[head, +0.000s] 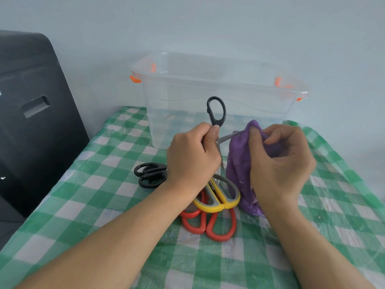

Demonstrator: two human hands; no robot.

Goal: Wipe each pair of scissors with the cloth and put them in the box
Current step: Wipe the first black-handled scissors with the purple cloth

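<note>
In front of the box point(218, 105), the left hand point(191, 159) grips black scissors point(216, 113); the right hand point(281, 163) pinches the cloth point(239, 161) around one blade, hiding its tip. Other scissors point(216, 205) lie partly hidden below.

Black scissors point(216, 110) open against purple cloth point(239, 161)

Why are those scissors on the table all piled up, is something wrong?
Nothing looks broken or spilled. The yellow scissors lie crossed on top of the red scissors, a bit messy. Another black pair lies apart. They seem to be waiting for wiping.
</note>
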